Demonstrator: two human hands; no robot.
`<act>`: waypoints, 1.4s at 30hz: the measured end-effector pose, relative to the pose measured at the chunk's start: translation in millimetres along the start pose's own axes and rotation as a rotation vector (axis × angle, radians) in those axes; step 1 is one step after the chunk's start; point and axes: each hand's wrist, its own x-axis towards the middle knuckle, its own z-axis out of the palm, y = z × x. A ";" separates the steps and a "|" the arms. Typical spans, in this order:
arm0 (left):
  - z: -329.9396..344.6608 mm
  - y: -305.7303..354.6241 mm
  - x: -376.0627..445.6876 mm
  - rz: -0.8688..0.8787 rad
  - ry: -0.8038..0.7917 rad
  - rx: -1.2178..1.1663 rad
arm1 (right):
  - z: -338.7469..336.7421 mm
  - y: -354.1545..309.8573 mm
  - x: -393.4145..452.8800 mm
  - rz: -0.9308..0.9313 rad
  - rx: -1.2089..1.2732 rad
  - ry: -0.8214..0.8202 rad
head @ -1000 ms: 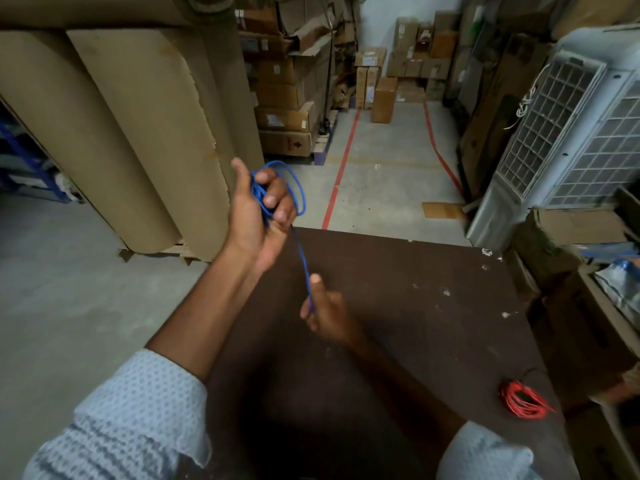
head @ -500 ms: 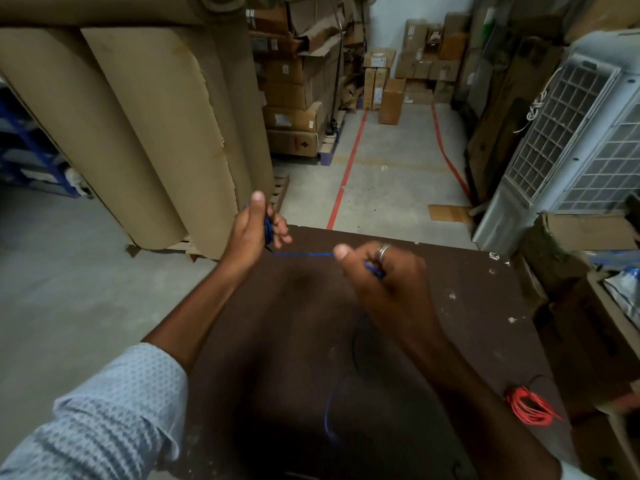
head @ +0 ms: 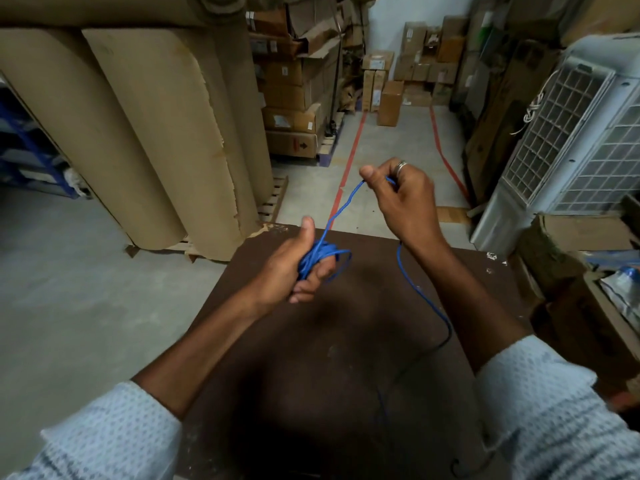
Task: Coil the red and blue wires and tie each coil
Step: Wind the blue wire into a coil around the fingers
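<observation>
Blue wire point(head: 341, 207): bundled in left hand point(head: 294, 268), now lowered over counter point(head: 346, 341); pinched by right hand point(head: 403, 199), now raised beyond, drawing slack for another wrap. Coil unfinished, untied.

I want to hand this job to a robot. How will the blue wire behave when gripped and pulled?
The blue wire looks floppy: it sags from the right hand to the table. Its kinks suggest some springiness, so loops in the left hand may spring loose.
</observation>
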 end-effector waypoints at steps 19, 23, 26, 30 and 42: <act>-70.6 11.9 37.4 0.349 0.639 -0.603 | 31.6 -15.9 -122.7 0.029 -0.028 -0.771; -72.2 -11.7 38.3 0.283 0.719 -0.247 | 4.8 -45.0 -100.9 -0.018 -0.101 -0.638; -70.3 -17.7 36.6 0.237 0.722 -0.009 | -10.1 -62.8 -91.4 -0.001 -0.083 -0.574; -61.9 -21.8 24.3 0.168 0.550 0.214 | -28.1 -77.9 -76.9 -0.015 0.000 -0.460; 6.7 8.8 3.2 0.040 0.118 0.008 | 1.9 4.7 -16.9 0.011 -0.003 -0.215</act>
